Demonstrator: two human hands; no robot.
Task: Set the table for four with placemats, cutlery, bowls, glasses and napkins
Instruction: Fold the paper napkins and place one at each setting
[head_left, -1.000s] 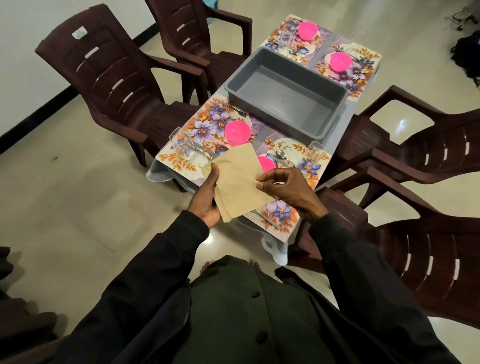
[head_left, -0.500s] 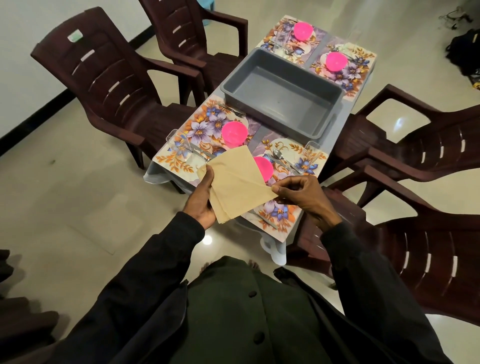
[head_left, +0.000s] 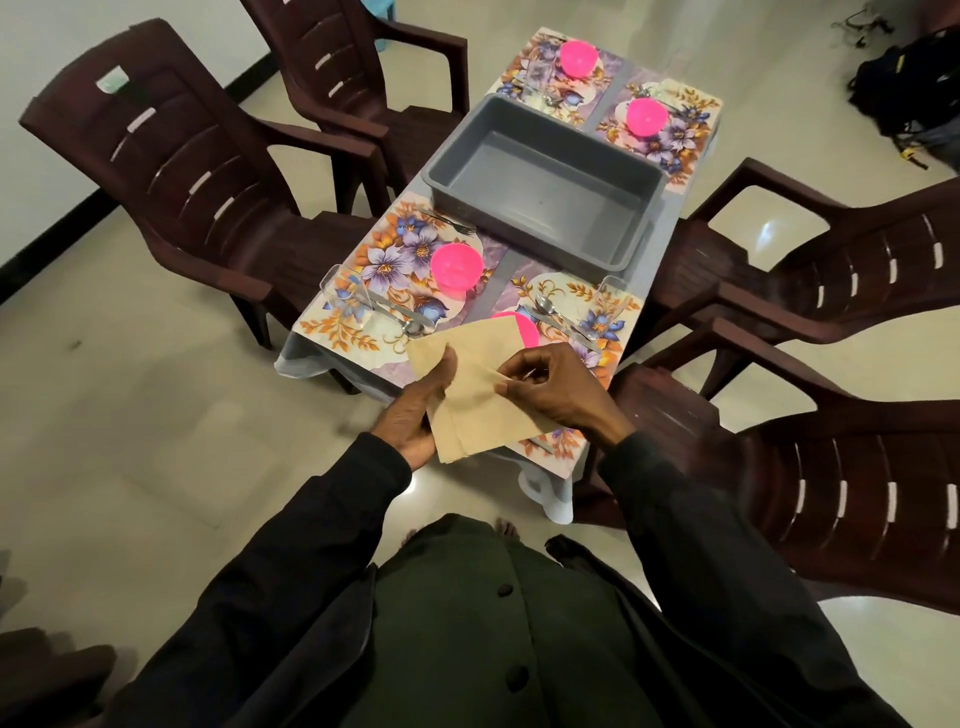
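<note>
napkins (head_left: 475, 395) — thin, limp stack above table's near edge | left hand (head_left: 415, 410) clamps stack | right hand (head_left: 550, 387) pinches top sheet | I'd peel by its corner — likely clings

Matt paper napkins (head_left: 480, 395); glossy pink plastic bowl (head_left: 456, 266); matt grey plastic tub (head_left: 540, 182).

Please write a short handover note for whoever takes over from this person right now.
Left hand holds the stack of beige napkins above the table's near edge. Right hand pinches the top napkin, separating it.
Four floral placemats are laid, each with a pink bowl; cutlery and clear glasses show on them. Grey tub sits mid-table, empty.
Done: placemats, bowls, cutlery, glasses.
Left: no napkin is laid yet; place one at each setting.
</note>
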